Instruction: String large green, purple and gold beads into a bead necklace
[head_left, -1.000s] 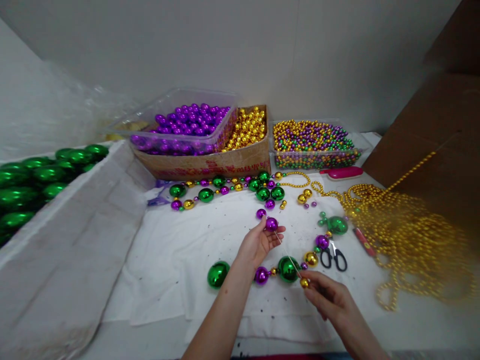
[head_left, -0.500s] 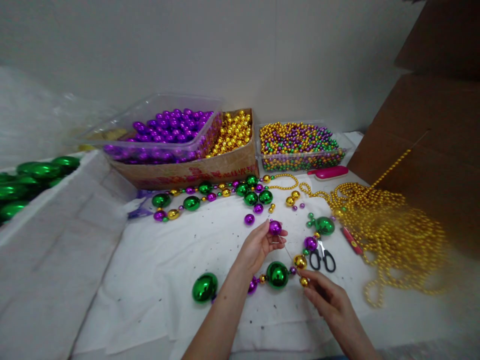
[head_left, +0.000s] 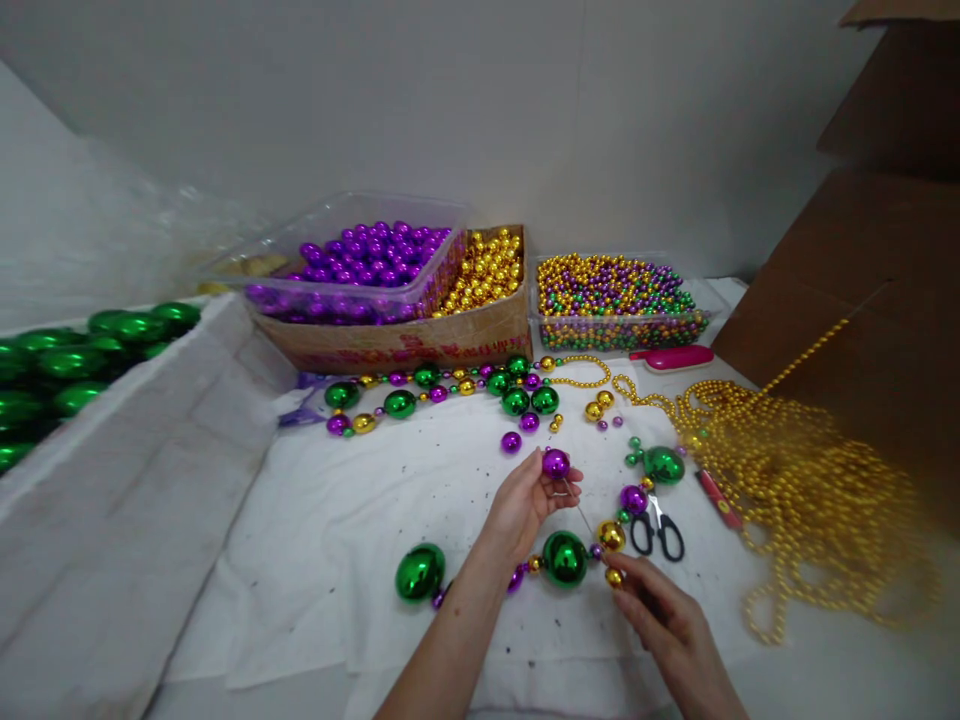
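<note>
My left hand [head_left: 529, 500] pinches a purple bead [head_left: 556, 463] at its fingertips, above the white cloth [head_left: 360, 520]. A thin needle or wire [head_left: 579, 512] runs from that bead down to my right hand [head_left: 660, 615], whose fingers are closed on a small gold bead [head_left: 613, 577]. Between my hands lies a part-strung strand: a large green ball [head_left: 564, 558], a gold bead [head_left: 610, 535], a purple bead [head_left: 634, 499] and another green ball [head_left: 664, 464]. A loose green ball [head_left: 419, 572] lies to the left of my forearm.
Black scissors [head_left: 657, 530] lie right of the strand. A finished strand [head_left: 442, 385] lies before a cardboard box of purple [head_left: 375, 255] and gold beads [head_left: 484, 268]. A clear tub of small mixed beads [head_left: 615, 290], a pink tool [head_left: 679, 357], gold bead chains [head_left: 795, 480] and green balls [head_left: 67, 360] surround the cloth.
My left hand has lifted the purple bead slightly and closed its fingers round it. My right hand stays on the gold bead. The view has shifted a little.
</note>
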